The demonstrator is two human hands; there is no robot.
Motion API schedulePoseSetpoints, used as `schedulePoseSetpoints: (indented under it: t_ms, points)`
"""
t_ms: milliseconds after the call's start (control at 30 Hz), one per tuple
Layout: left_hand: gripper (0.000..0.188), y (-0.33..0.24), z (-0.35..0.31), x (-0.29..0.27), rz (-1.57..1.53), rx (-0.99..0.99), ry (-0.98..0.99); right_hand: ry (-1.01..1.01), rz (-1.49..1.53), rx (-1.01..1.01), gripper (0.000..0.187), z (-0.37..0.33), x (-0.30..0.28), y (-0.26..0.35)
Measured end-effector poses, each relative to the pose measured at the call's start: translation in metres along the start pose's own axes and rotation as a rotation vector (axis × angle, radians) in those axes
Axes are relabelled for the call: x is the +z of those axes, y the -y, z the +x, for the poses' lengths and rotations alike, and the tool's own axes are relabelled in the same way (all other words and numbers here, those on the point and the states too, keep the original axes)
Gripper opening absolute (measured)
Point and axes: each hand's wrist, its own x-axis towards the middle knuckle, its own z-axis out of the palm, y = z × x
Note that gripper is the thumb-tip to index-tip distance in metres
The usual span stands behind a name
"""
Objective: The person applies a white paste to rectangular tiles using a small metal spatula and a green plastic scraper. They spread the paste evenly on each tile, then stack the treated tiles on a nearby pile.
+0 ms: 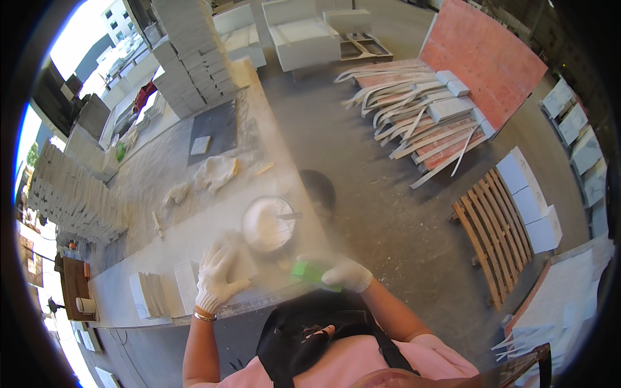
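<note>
My left hand [218,273], in a white knit glove, is over the near part of the dusty table [213,236] with its fingers spread and thumb out. A pale tile [186,284] stands just left of it. My right hand [349,276], also gloved, grips a green block [312,273] at the table's near right edge. Whether the block is a sponge or a sanding pad I cannot make out. Beyond both hands sits a round bowl [244,227] of white powder or paste [264,221], with a flat scraper [289,216] across its right rim.
A stack of thin tiles [147,295] stands near left; taller tile stacks [194,61] rise at the far end. A crumpled cloth [217,173] and a dark board [213,132] lie farther along. Right of the table are a wooden pallet [495,233] and a red-backed rack [482,61] with strips.
</note>
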Motion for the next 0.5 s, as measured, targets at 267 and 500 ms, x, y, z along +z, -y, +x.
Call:
schedulePoseSetpoints:
  t_ms: [267, 500]
  points:
    - [0.077, 0.034, 0.033, -0.004, -0.136, -0.119, -0.057, -0.169, 0.089, -0.337, 0.077, -0.031, 0.029, -0.016]
    - [0.061, 0.089, 0.102, 0.008, -0.08, -0.327, 0.326, -0.262, 0.062, -0.324, 0.079, -0.05, 0.058, -0.032]
